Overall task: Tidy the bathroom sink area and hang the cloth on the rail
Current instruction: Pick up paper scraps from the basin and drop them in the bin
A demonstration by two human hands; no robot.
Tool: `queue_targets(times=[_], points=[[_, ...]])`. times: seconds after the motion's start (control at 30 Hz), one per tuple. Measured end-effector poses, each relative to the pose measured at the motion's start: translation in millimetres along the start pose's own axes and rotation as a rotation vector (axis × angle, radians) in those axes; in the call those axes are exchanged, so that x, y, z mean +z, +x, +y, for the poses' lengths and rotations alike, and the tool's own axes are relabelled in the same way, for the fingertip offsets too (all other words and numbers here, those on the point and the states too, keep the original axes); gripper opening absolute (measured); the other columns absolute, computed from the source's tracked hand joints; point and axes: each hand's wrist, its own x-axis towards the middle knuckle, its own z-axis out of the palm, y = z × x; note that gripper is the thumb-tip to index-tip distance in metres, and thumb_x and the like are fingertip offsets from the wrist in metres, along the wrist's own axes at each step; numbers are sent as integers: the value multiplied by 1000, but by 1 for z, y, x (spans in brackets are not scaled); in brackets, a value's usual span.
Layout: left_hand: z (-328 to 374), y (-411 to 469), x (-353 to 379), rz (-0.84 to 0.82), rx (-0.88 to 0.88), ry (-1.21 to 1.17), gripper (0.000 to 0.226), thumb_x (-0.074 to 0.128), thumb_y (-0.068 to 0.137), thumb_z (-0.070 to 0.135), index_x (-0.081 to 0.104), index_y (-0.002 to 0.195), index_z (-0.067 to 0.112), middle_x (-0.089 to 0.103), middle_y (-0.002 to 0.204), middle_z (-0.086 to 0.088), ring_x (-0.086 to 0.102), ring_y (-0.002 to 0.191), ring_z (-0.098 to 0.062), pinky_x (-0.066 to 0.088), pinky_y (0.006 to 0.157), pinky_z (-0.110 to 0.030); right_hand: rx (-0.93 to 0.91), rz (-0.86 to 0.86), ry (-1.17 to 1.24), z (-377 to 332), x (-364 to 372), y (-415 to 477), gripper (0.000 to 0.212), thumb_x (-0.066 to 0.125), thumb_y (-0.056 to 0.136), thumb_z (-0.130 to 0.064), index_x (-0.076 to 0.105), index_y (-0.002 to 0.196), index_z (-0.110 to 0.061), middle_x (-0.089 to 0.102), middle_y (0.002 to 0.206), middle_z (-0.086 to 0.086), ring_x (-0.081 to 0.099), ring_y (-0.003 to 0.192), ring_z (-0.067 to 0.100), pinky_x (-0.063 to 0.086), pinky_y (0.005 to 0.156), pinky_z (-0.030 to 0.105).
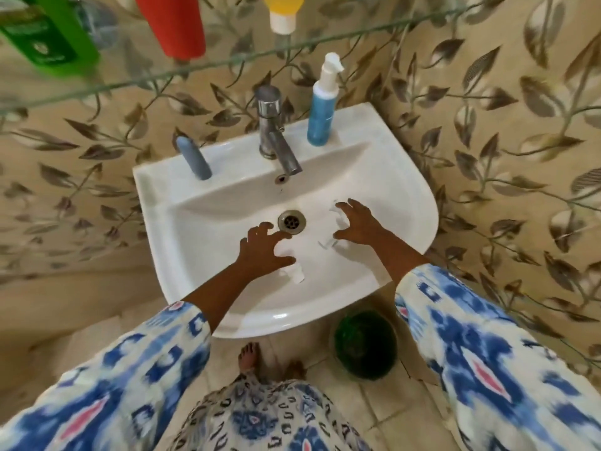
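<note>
The white sink (383,177) is below me, with small white scraps of paper lying in its basin. My left hand (261,250) reaches into the basin just below the drain (291,222), fingers apart and curled over one white scrap (294,275). My right hand (359,222) hovers to the right of the drain with fingers spread wide. Between its thumb and fingers lie more white scraps (327,244), loose on the porcelain. No cloth or rail is in view.
A chrome tap (274,131) stands at the back rim, a blue pump bottle (322,115) to its right and a grey-blue tube (194,157) to its left. A glass shelf (227,61) above carries green, red and yellow bottles. A green bucket (364,345) sits on the floor.
</note>
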Motion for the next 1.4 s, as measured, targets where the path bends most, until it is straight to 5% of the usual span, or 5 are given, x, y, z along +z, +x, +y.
queue_targets(times=[0.23,0.7,0.93,1.13,1.4], points=[[-1,2,24,-46,-183,-116,60,76,62,54,59,115,34,29,145,-6,23,133,-29,20,107,-53,-103,-22,-425,-7,17,31,96,68,74,-53,15,148,-24,-8,159,11,-8,145,37,8,118,49],[19,5,36,10,-257,-197,28,82,66,24,66,85,11,48,109,-13,43,104,-31,40,77,-33,-163,0,-474,-32,52,-2,30,50,92,-22,60,116,-8,58,122,11,50,117,29,41,96,36],[18,5,35,97,-386,-373,8,66,70,-2,64,69,6,61,85,-13,59,81,-26,41,62,-19,-103,-15,37,-69,80,-29,18,52,88,-11,67,91,-3,69,100,18,61,97,34,47,78,35],[12,-2,20,74,-594,-835,28,71,67,-3,54,53,15,59,54,-2,55,50,-13,43,48,-20,40,-27,361,-87,84,-33,34,55,90,-18,50,122,-7,61,120,19,57,109,34,45,91,36],[34,-4,4,176,-547,-1087,19,66,74,-6,63,80,12,67,94,-20,62,79,-29,54,83,-40,247,146,710,-102,78,-43,31,56,84,3,58,115,1,61,116,24,60,105,37,52,90,45]])
